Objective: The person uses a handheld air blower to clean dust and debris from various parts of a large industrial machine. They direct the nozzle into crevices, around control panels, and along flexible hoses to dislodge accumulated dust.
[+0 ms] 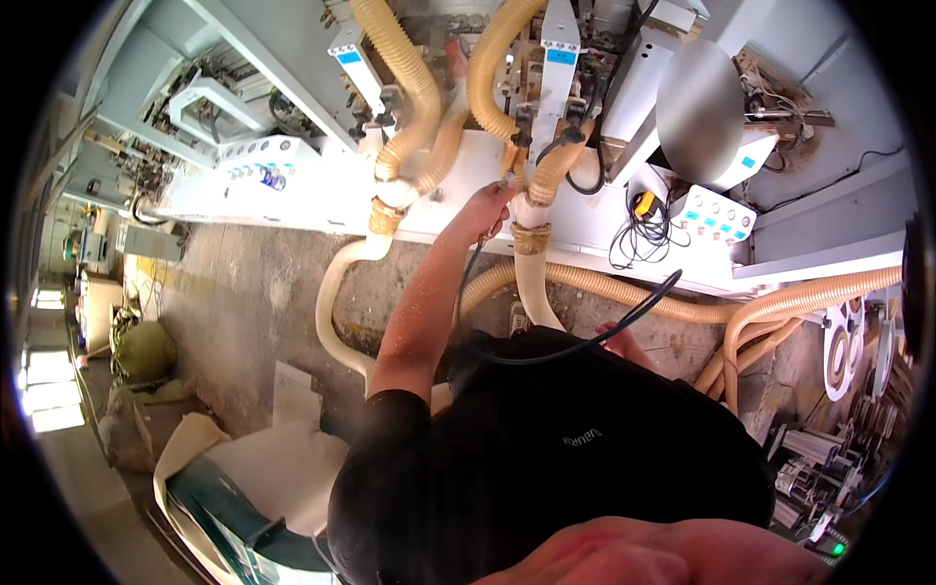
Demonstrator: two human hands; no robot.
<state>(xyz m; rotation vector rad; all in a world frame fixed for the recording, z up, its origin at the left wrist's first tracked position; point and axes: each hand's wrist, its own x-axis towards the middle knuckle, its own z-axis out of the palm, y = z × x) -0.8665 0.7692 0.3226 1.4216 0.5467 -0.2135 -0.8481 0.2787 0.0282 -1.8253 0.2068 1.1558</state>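
Note:
My left hand (486,210) reaches forward to the joined hoses at the machine's white ledge, fingers closed. A small pale metallic tip (508,179) shows at its fingertips, and a thin dark hose (585,349) hangs from below the hand, then curves across the front of my black shirt to the right. Just beyond the fingers, a ribbed tan hose (554,175) meets a white fitting, clamped above a smooth cream hose (531,283). My right hand (624,343) shows only partly past the shirt's edge; its fingers are mostly hidden.
Another pair of ribbed hoses (388,185) joins at the left. A gauge panel (717,213) and a coiled black cable (643,232) lie on the ledge at right. Thick tan hoses (673,307) cross the floor. Behind on the left sits a green sack (146,348).

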